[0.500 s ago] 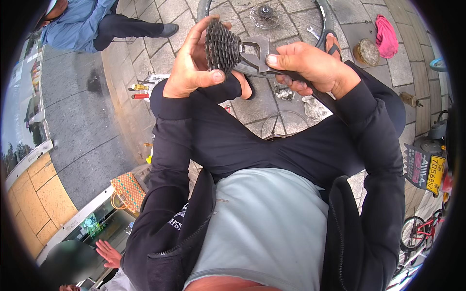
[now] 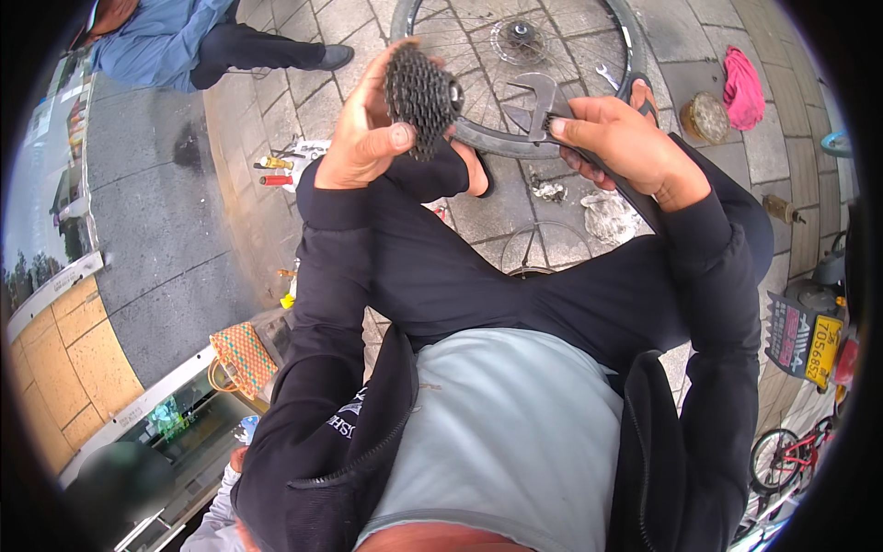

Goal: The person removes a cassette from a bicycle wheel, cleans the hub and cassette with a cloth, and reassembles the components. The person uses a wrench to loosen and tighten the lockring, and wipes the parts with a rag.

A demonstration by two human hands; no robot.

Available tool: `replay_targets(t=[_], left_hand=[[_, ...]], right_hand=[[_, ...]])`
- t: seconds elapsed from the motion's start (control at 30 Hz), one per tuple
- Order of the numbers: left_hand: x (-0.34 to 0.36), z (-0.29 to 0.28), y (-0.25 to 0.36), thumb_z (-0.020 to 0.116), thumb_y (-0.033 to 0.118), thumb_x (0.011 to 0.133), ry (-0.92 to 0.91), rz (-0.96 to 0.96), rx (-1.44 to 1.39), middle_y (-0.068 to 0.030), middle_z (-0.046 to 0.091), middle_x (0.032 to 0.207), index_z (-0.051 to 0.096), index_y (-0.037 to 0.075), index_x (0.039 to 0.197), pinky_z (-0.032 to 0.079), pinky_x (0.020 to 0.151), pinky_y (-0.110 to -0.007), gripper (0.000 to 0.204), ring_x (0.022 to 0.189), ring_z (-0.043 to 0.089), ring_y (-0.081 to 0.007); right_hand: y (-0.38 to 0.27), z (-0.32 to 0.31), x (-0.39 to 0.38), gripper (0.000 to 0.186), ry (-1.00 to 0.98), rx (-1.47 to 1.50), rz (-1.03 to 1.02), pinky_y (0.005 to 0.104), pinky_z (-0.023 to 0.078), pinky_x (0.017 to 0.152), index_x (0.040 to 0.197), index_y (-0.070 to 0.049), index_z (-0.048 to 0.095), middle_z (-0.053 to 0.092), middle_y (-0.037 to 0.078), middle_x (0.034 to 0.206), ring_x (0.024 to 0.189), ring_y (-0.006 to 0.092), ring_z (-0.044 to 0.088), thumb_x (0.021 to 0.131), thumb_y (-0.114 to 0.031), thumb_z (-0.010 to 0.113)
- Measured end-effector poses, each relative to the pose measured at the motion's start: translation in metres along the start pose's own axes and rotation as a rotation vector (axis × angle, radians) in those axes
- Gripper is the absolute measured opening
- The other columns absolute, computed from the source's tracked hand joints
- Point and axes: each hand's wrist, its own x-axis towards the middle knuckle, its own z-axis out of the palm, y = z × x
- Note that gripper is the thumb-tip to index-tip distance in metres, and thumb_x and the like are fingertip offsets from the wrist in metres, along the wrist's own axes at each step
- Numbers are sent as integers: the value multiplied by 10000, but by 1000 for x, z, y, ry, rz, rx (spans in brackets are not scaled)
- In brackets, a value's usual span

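Note:
My left hand [image 2: 361,138] is closed around a dark, greasy bicycle cassette [image 2: 416,103], fingers behind it and thumb at its lower edge. A small metal piece protrudes from the cassette's right side. My right hand [image 2: 630,143] grips a large adjustable wrench [image 2: 544,103] by its handle, thumb close to the head. Open jaws on the wrench point left toward the cassette, with a gap between the two. Beyond both hands a bicycle wheel [image 2: 478,143] lies flat on the paving, its hub and disc rotor showing.
A small spanner [image 2: 607,75] lies by the wheel's right side. Farther right are a round tin [image 2: 705,118] and a pink cloth [image 2: 743,89]. Screwdrivers [image 2: 276,180] lie left of my knee. Another person [image 2: 161,46] sits at the far left. Crumpled plastic [image 2: 610,219] lies between my legs.
The wrench's jaws have come off the metal piece on the cassette. My right hand has drawn the wrench to the right, while the left still holds the cassette.

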Motion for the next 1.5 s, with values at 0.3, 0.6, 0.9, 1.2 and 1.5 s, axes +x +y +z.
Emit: replay_targets(t=[0.3, 0.6, 0.9, 1.2, 1.5], left_hand=[[2, 10, -6, 865, 864, 552, -182, -252, -502, -355, 498, 1490, 245, 47, 1659, 673, 811, -614, 1509, 1327, 550, -602], [9, 7, -17, 689, 1005, 588, -294, -190, -712, -339, 550, 1457, 336, 65, 1628, 665, 702, -619, 1446, 1237, 637, -570], [13, -2, -20, 719, 993, 566, -424, -246, -849, -381, 498, 1477, 274, 26, 1642, 673, 715, -623, 1513, 1213, 623, -622], [9, -4, -23, 714, 970, 620, -442, -235, -875, -356, 498, 1486, 252, 59, 1666, 661, 732, -646, 1462, 1253, 609, -595], [9, -7, -24, 764, 921, 635, -514, -220, -863, -385, 503, 1462, 240, 11, 1655, 673, 674, -643, 1464, 1240, 612, -607]], right_hand=[[-13, 13, 0, 244, 10, -36, -163, 229, 393, 462, 931, -43, 633, 592, -7, 714, 531, 51, 512, 1040, -258, 672], [-13, 11, 2, 228, 104, 7, -226, 230, 391, 464, 966, -50, 632, 574, -17, 708, 541, 44, 506, 1038, -261, 676], [-13, 12, 1, 206, 131, -6, -219, 238, 381, 471, 975, -51, 629, 565, -21, 708, 554, 48, 495, 1040, -243, 666], [-15, 16, 2, 177, 143, 41, -219, 237, 399, 482, 1010, -42, 634, 579, -14, 735, 572, 58, 509, 1048, -213, 664], [-11, 17, 2, 171, 144, 29, -181, 241, 421, 479, 1057, -35, 631, 605, 2, 761, 572, 71, 531, 1059, -204, 660]])
